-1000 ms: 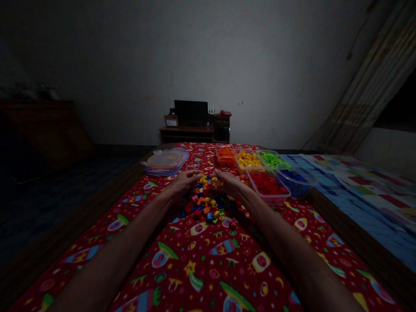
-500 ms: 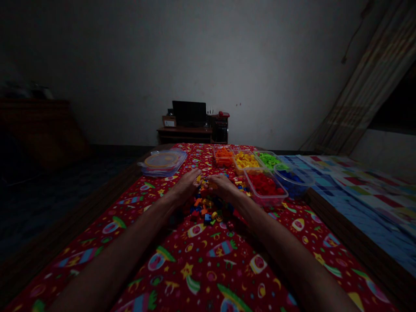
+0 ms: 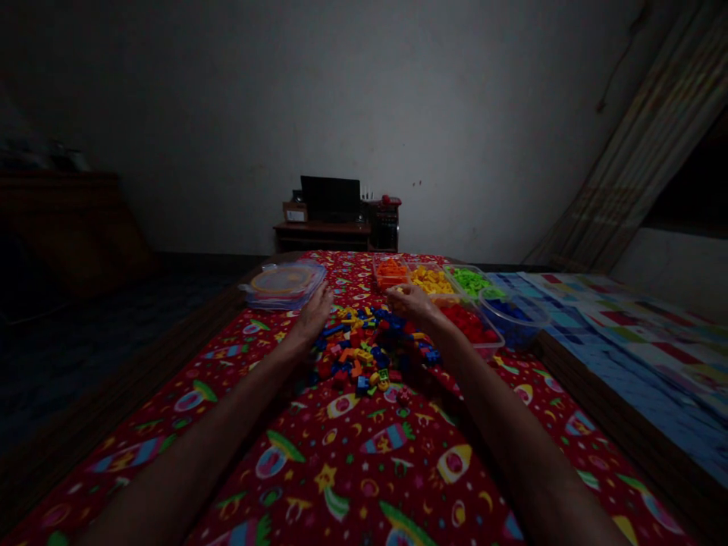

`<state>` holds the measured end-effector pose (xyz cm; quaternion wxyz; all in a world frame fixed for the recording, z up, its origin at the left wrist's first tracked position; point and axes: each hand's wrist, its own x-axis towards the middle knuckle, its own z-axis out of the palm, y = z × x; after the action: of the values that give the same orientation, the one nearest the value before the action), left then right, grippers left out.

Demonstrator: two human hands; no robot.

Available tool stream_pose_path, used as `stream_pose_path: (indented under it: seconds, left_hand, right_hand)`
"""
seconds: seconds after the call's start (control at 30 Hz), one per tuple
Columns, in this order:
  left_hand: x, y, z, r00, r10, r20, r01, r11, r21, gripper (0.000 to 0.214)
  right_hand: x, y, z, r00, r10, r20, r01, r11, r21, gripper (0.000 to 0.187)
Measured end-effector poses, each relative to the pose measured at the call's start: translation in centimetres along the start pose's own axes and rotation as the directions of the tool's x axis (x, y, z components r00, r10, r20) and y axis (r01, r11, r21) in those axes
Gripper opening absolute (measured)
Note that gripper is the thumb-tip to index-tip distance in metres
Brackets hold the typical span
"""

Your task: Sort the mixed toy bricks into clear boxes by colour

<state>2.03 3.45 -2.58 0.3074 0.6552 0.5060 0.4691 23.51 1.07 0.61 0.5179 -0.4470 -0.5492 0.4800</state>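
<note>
The loose pile of plastic bricks (image 3: 367, 345) lies on the red rocket-print cloth (image 3: 364, 455), its long axis running crosswise between my grips. The left grip (image 3: 312, 315) stands open, fingers forward, just beside the pile's left end. The right grip (image 3: 412, 303) curls narrow over its far right side, near the tub of red bricks (image 3: 469, 322); dim light hides whether it holds anything.

Left hand (image 3: 314, 312) and right hand (image 3: 412, 302) reach forward, apart, palms down
</note>
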Motion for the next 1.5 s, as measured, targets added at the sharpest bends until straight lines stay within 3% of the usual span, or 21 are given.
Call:
stream_pose_path:
  seconds: [0.13,0.23,0.33,0.4,0.53,0.6,0.7,0.8,0.9,0.97,1.03,1.13,1.2,1.3,1.4,1.5]
  left_hand:
    - [0.4,-1.8,-1.2,0.998,-0.049,-0.026,0.055,0.957,0.286,0.048]
    - [0.4,-3.1,-1.2,1.0,-0.009,0.01,0.004,0.926,0.378,0.047]
    - [0.4,-4.2,-1.1,0.999,0.037,0.032,-0.047,0.907,0.418,0.048]
    - [0.3,-4.6,-1.1,0.998,0.043,0.046,-0.058,0.901,0.429,0.051]
    - [0.1,-5.0,-1.2,0.997,0.046,0.056,-0.067,0.892,0.447,0.056]
    - [0.1,-5.2,-1.1,0.996,0.063,0.059,-0.083,0.889,0.451,0.056]
    - [0.3,-5.6,-0.7,0.993,0.107,0.05,-0.118,0.889,0.443,0.054]
    - [0.4,-6.0,-0.4,0.99,0.133,0.045,-0.139,0.89,0.435,0.051]
    - [0.3,-6.1,-0.2,0.989,0.145,0.038,-0.148,0.897,0.417,0.05]
    - [0.1,-6.1,-0.1,0.988,0.154,0.034,-0.154,0.905,0.396,0.048]
    - [-0.1,-6.2,0.0,0.986,0.163,0.023,-0.16,0.912,0.379,0.046]
    - [-0.4,-6.4,0.1,0.984,0.176,-0.015,-0.158,0.916,0.37,0.044]
    - [-0.5,-6.5,0.1,0.983,0.178,-0.032,-0.154,0.917,0.367,0.042]
    - [-0.5,-6.7,0.2,0.983,0.18,-0.028,-0.158,0.918,0.365,0.041]
    - [-0.2,-6.8,0.4,0.978,0.196,0.064,-0.206,0.905,0.372,0.04]
    - [0.1,-6.5,0.8,0.937,0.245,0.249,-0.319,0.891,0.324,0.038]
  right_hand:
    - [2.9,-2.2,-5.4,0.991,-0.099,-0.086,0.06,0.924,-0.377,0.021]
    - [5.7,-2.8,-8.8,0.976,-0.126,-0.179,-0.05,0.669,-0.741,0.021]
    - [8.0,-2.6,-10.8,0.976,-0.074,-0.207,-0.154,0.442,-0.884,0.026]
    - [9.0,-2.4,-11.4,0.979,-0.042,-0.201,-0.165,0.42,-0.892,0.027]
    - [10.1,-3.1,-11.6,0.973,-0.05,-0.224,-0.176,0.462,-0.869,0.022]
    - [10.3,-3.7,-11.1,0.973,-0.08,-0.216,-0.144,0.519,-0.842,0.022]
    - [10.2,-4.1,-9.1,0.989,-0.094,-0.113,-0.036,0.589,-0.807,0.02]
    - [9.7,-3.5,-5.3,0.994,-0.06,0.095,0.112,0.547,-0.83,0.021]
    - [9.1,-2.1,-0.3,0.92,-0.043,0.39,0.378,0.364,-0.851,0.024]
    - [8.9,-0.8,3.0,0.851,-0.043,0.524,0.51,0.308,-0.803,0.023]
    - [8.8,0.5,5.9,0.795,-0.021,0.606,0.586,0.28,-0.76,0.021]
    - [8.9,2.2,8.8,0.747,0.129,0.652,0.621,0.214,-0.754,0.021]
    - [8.8,3.1,9.6,0.738,0.207,0.642,0.622,0.16,-0.766,0.02]
    - [7.9,3.3,8.9,0.75,0.218,0.625,0.613,0.128,-0.78,0.022]
    - [6.3,2.3,6.5,0.764,0.121,0.634,0.597,0.238,-0.766,0.022]
    - [4.5,1.1,3.8,0.821,-0.031,0.57,0.534,0.398,-0.746,0.022]
